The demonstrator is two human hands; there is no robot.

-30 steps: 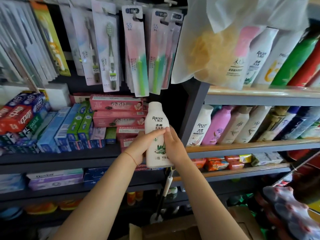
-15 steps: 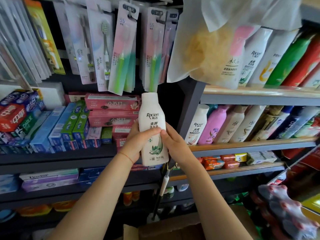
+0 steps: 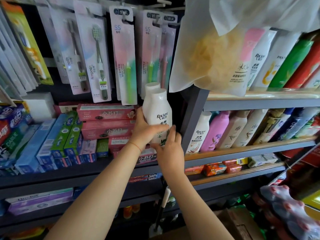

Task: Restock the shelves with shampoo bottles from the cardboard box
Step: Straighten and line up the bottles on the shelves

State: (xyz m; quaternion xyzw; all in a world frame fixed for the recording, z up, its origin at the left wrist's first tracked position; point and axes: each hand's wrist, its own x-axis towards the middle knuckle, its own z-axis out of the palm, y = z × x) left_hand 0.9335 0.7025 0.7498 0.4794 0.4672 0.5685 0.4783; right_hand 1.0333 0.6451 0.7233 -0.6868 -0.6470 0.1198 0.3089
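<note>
Two white Raclen shampoo bottles are held upright in front of the toothpaste shelf. The front bottle (image 3: 160, 110) hides most of the second bottle (image 3: 151, 88), whose cap shows behind it to the left. My left hand (image 3: 144, 133) grips them from the left, thumb across the front label. My right hand (image 3: 170, 150) holds the lower end of the front bottle. The shampoo shelf (image 3: 251, 148) to the right carries a row of leaning bottles, with a matching white Raclen bottle (image 3: 199, 134) at its left end. The cardboard box (image 3: 239, 224) sits low right.
Packaged toothbrushes (image 3: 123, 56) hang just above the held bottles. Toothpaste cartons (image 3: 105, 112) fill the shelf behind my left hand. A grey upright post (image 3: 193, 118) splits the two shelf units. A plastic bag (image 3: 209, 54) hangs over the upper shelf. Wrapped drink bottles (image 3: 290, 215) lie bottom right.
Both hands have stayed on the bottle and shifted slightly up and right toward the post. A second white cap now shows behind the first bottle.
</note>
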